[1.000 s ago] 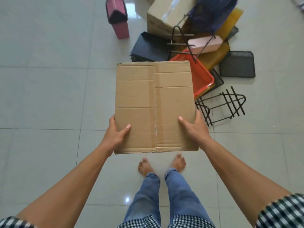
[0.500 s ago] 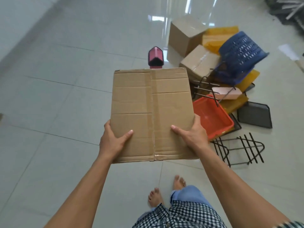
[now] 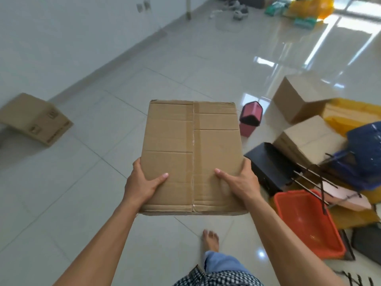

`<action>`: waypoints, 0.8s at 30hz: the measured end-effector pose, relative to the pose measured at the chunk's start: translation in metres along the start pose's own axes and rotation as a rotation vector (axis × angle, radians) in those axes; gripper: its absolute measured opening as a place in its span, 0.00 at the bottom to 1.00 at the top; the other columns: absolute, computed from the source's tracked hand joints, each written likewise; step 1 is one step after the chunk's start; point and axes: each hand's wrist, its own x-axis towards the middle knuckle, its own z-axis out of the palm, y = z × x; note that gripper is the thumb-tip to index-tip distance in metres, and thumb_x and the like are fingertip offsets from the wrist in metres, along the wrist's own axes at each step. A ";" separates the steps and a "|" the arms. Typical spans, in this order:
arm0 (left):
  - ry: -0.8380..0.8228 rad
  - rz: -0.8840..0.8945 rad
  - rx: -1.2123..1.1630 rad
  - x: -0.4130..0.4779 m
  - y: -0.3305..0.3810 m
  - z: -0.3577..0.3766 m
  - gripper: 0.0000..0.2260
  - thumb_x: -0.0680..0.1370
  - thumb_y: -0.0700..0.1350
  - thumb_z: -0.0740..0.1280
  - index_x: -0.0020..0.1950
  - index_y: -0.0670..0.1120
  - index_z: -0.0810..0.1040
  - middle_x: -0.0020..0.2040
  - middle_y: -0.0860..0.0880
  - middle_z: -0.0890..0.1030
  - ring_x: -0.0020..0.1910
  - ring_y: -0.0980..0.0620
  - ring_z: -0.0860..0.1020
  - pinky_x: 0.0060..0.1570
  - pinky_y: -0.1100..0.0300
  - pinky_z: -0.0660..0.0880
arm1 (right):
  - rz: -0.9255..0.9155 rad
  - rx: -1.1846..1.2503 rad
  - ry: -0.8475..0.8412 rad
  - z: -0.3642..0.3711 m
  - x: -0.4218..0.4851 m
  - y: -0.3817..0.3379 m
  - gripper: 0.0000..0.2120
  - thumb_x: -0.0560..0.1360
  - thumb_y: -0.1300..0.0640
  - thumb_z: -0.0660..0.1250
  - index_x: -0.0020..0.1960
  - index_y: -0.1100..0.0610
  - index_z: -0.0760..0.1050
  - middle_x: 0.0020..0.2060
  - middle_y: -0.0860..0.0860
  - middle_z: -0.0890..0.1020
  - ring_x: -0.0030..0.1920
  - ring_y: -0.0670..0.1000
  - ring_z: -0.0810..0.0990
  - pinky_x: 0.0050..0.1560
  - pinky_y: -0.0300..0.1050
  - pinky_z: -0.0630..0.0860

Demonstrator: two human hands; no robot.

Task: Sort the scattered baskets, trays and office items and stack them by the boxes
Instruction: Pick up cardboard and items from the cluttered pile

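Note:
A taped cardboard box (image 3: 191, 153) hangs in front of me above the tiled floor. My left hand (image 3: 142, 182) grips its near left corner, thumb lying on top. My right hand (image 3: 239, 182) grips the near right corner the same way. To the right lies a pile: an orange basket (image 3: 305, 223), a black tray (image 3: 270, 168), a blue basket (image 3: 365, 159), a pale pink tray (image 3: 346, 197), yellow trays (image 3: 350, 116) and black wire racks (image 3: 315, 176). Two cardboard boxes (image 3: 303, 100) (image 3: 309, 139) stand behind the pile.
Another cardboard box (image 3: 35, 118) lies by the wall at the far left. A small pink bin (image 3: 250, 118) stands just beyond the held box. A dark mesh tray (image 3: 367, 244) lies at the right edge. Bags and shoes sit at the far back. My bare foot (image 3: 210, 238) is below the box.
My view has swung up and to the left, and I have stepped that way with the box. The pile now sits to the right and the box by the wall has come into sight.

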 end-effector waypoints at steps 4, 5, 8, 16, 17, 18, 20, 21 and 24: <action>0.096 -0.056 -0.026 0.033 0.019 -0.006 0.45 0.67 0.61 0.79 0.77 0.51 0.60 0.68 0.49 0.76 0.63 0.45 0.77 0.64 0.45 0.74 | -0.057 -0.055 -0.073 0.008 0.056 -0.038 0.45 0.63 0.30 0.77 0.71 0.46 0.61 0.60 0.48 0.77 0.57 0.55 0.78 0.60 0.58 0.78; 0.122 -0.063 -0.031 0.041 0.023 -0.007 0.44 0.68 0.61 0.79 0.77 0.51 0.60 0.68 0.50 0.76 0.63 0.45 0.77 0.64 0.46 0.74 | -0.074 -0.063 -0.089 0.009 0.070 -0.047 0.45 0.63 0.30 0.77 0.70 0.46 0.61 0.60 0.48 0.77 0.57 0.55 0.78 0.59 0.58 0.78; 0.181 -0.090 -0.044 0.063 0.031 -0.010 0.44 0.68 0.61 0.78 0.77 0.51 0.60 0.68 0.51 0.76 0.63 0.46 0.76 0.64 0.48 0.74 | -0.112 -0.082 -0.145 0.017 0.106 -0.076 0.44 0.63 0.30 0.77 0.70 0.45 0.61 0.59 0.47 0.77 0.56 0.55 0.79 0.60 0.59 0.78; 0.269 -0.148 -0.088 0.137 0.031 -0.050 0.42 0.68 0.61 0.78 0.75 0.52 0.62 0.67 0.52 0.77 0.64 0.47 0.77 0.64 0.49 0.73 | -0.178 -0.096 -0.230 0.073 0.175 -0.150 0.41 0.63 0.32 0.77 0.67 0.48 0.63 0.59 0.49 0.79 0.58 0.57 0.79 0.61 0.60 0.77; 0.278 -0.152 -0.094 0.149 0.028 -0.057 0.42 0.68 0.61 0.78 0.75 0.52 0.62 0.67 0.52 0.77 0.64 0.47 0.77 0.64 0.49 0.73 | -0.183 -0.115 -0.234 0.083 0.183 -0.161 0.41 0.64 0.31 0.76 0.67 0.48 0.63 0.59 0.50 0.78 0.58 0.58 0.78 0.61 0.60 0.77; 0.286 -0.157 -0.102 0.161 0.025 -0.066 0.42 0.68 0.62 0.77 0.75 0.53 0.62 0.67 0.52 0.77 0.64 0.47 0.77 0.65 0.49 0.73 | -0.192 -0.135 -0.237 0.095 0.191 -0.172 0.40 0.64 0.31 0.76 0.66 0.48 0.63 0.58 0.50 0.78 0.58 0.58 0.78 0.60 0.59 0.77; 0.302 -0.164 -0.118 0.188 0.018 -0.085 0.42 0.68 0.62 0.77 0.76 0.53 0.61 0.68 0.52 0.76 0.64 0.47 0.76 0.65 0.48 0.73 | -0.210 -0.156 -0.245 0.120 0.206 -0.197 0.40 0.64 0.30 0.75 0.66 0.48 0.63 0.57 0.49 0.78 0.57 0.59 0.79 0.59 0.58 0.77; 0.309 -0.164 -0.124 0.202 0.015 -0.096 0.42 0.68 0.63 0.77 0.76 0.53 0.61 0.68 0.53 0.76 0.64 0.48 0.76 0.65 0.47 0.73 | -0.217 -0.154 -0.249 0.134 0.213 -0.210 0.40 0.64 0.30 0.75 0.66 0.47 0.63 0.57 0.49 0.78 0.57 0.58 0.78 0.58 0.58 0.77; 0.320 -0.181 -0.145 0.247 0.006 -0.130 0.42 0.68 0.63 0.77 0.75 0.54 0.61 0.67 0.53 0.76 0.64 0.48 0.76 0.64 0.48 0.74 | -0.225 -0.140 -0.260 0.174 0.235 -0.251 0.40 0.64 0.30 0.75 0.67 0.47 0.63 0.56 0.47 0.77 0.58 0.57 0.78 0.59 0.56 0.76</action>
